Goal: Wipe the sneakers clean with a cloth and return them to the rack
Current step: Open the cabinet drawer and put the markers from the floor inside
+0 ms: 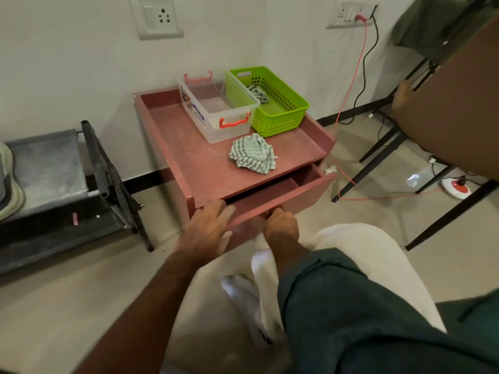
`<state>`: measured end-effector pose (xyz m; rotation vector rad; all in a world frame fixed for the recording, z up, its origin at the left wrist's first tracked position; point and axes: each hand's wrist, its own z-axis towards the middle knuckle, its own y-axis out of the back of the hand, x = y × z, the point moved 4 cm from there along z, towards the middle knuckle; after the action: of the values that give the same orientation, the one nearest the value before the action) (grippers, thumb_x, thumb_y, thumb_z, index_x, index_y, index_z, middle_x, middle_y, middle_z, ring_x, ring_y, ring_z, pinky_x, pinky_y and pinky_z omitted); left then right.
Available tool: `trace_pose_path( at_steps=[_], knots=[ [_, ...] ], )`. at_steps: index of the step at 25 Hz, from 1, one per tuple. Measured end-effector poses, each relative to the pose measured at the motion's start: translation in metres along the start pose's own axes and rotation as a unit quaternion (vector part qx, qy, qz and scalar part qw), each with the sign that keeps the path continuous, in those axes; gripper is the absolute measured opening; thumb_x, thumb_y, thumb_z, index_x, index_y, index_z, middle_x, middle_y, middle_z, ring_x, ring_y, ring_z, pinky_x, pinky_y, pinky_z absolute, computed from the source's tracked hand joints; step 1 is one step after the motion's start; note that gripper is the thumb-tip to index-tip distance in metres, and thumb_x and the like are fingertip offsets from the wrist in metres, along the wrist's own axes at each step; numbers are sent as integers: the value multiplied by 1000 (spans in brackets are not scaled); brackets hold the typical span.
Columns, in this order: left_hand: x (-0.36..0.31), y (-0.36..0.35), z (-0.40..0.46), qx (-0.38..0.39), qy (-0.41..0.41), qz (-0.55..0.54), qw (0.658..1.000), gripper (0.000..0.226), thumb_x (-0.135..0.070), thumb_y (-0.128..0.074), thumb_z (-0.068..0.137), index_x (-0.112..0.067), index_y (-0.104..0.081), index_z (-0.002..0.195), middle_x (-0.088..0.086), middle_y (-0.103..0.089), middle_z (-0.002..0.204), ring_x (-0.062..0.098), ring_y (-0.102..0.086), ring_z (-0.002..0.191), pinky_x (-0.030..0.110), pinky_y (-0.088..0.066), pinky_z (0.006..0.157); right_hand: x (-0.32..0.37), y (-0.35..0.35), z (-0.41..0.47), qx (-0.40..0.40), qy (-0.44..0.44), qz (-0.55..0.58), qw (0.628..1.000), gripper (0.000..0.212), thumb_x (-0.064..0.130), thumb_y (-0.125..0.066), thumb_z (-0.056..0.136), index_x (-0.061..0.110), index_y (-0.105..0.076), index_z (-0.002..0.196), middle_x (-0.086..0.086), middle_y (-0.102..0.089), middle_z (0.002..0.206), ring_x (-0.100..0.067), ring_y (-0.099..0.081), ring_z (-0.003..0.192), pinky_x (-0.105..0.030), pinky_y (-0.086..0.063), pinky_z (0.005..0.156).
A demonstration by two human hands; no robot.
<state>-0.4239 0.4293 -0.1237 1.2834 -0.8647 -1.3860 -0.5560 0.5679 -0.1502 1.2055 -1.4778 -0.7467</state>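
Both hands are on the partly open drawer [272, 194] of a red bedside stand: the left hand [210, 225] lies flat with fingers spread over its front edge, while the right hand [279, 225] curls under that edge. A striped cloth [252, 153] lies crumpled on the tabletop [194, 157], near a clear bin [216, 109] and green basket [270, 101]. The shoe rack [54, 184] stands at far left.

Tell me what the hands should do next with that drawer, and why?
Probably slide the drawer shut. It stands partly open, nothing shows in the part I can see, and both hands are on its front: the left hand rests on the top edge, the right hand grips underneath. The striped cloth needed for wiping already lies on the table top.
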Motion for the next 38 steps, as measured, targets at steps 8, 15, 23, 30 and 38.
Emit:
trace_pose_path(
  at_steps=[8,15,23,30,38],
  knots=[
    [0,-15,-18,104,36,-65,992,60,-65,-24,92,-25,-69,93,-9,-61,89,9,-52,84,37,-51,79,-6,33,-39,-184,58,85,978,45,-10,-57,84,-7,-43,127,-31,-42,129,-49,-51,110,-55,-47,93],
    [22,-10,-15,73,-5,-45,996,31,-28,-43,93,-15,-71,94,2,-66,98,18,-57,96,40,-52,83,61,32,-49,54,222,-148,962,27,19,-65,87,10,-65,113,-12,-66,114,-31,-64,107,-38,-52,91],
    [45,13,-50,90,30,-48,994,17,-26,-54,96,-17,-68,96,-5,-60,92,12,-54,89,27,-42,76,73,19,-72,97,276,-66,954,4,16,-67,77,17,-64,79,-3,-64,77,-19,-59,66,-30,-55,69],
    [160,45,-152,269,252,-6,929,15,-32,-64,92,-25,-58,80,-3,-64,92,16,-60,88,28,-45,72,183,-74,-177,166,662,-181,708,7,12,-59,80,18,-56,78,2,-58,81,-16,-52,70,-27,-44,62],
    [284,58,-368,172,529,-76,827,14,-24,-63,88,-15,-69,81,3,-68,87,23,-62,88,30,-50,77,313,-250,-284,250,742,-302,544,18,5,-54,73,22,-48,71,4,-50,80,-21,-54,73,-28,-43,56]
  ],
)
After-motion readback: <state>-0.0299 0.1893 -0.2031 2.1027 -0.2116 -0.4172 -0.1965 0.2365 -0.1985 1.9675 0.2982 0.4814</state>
